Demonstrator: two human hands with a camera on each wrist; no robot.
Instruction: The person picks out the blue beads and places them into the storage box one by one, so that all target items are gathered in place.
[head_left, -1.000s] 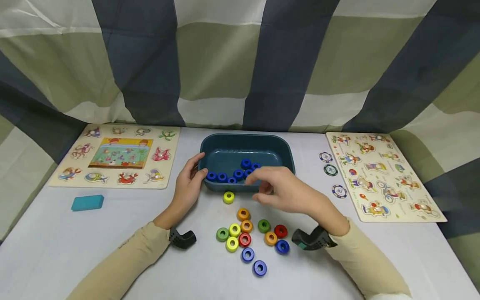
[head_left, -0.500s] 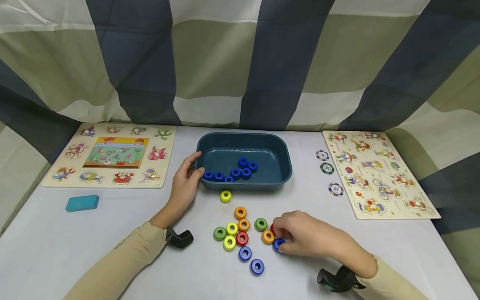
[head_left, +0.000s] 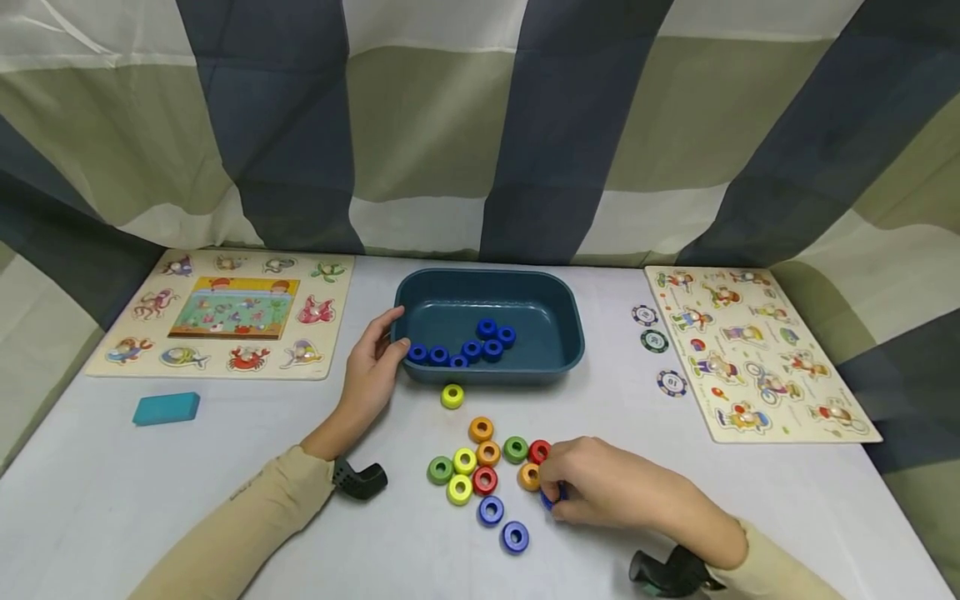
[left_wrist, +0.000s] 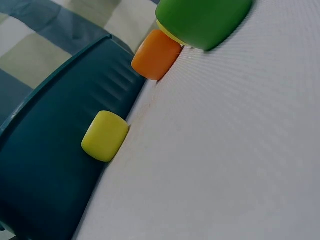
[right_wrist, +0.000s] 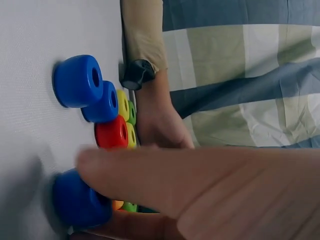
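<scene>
My left hand holds the left end of a dark teal tray, thumb at the rim. Several blue rings lie inside the tray, mostly at its front left. My right hand pinches another blue ring on the table between thumb and fingers; the hand partly covers it in the head view. Beside those fingers sit a red ring, an orange ring and a green ring. Two more blue rings lie nearer the front.
Several mixed rings cluster left of the right hand, and a yellow ring is just before the tray. Puzzle boards flank the tray. Poker chips lie by the right board, a teal block at the left.
My right hand has moved from above the tray down and right to the blue ring beside the red one. The nearby green, red and orange rings have shifted slightly left. My left hand stays at the tray.
</scene>
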